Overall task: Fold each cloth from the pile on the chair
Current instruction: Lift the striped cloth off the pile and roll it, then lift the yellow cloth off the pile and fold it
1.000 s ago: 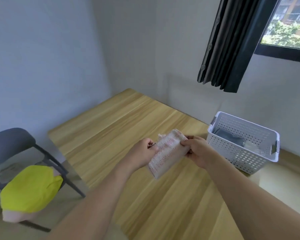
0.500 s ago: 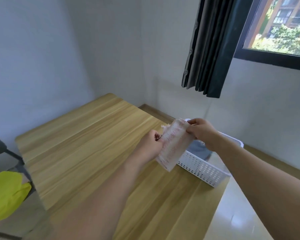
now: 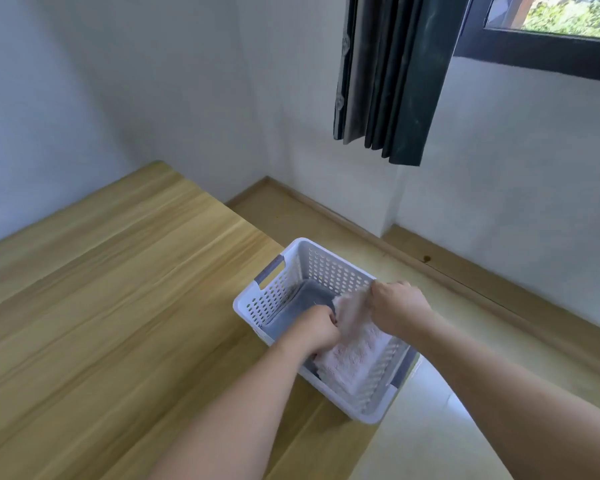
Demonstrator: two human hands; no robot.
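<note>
Both hands are down inside the white basket (image 3: 274, 299): the left hand (image 3: 317, 329) has its fingers curled onto the near edge of the folded pink cloth (image 3: 352, 355), and the right hand (image 3: 397, 308) pinches its far edge (the fingertips are hidden in the pile). The basket stands at the corner of the wooden table (image 3: 118, 306), with a grey cloth (image 3: 305, 299) lying beneath and beside the pink one. A dark curtain (image 3: 392, 74) hangs above.

A folded pale pink fluffy cloth (image 3: 352, 356) lies in the white basket (image 3: 257, 308), beside a grey cloth (image 3: 298, 304).
</note>
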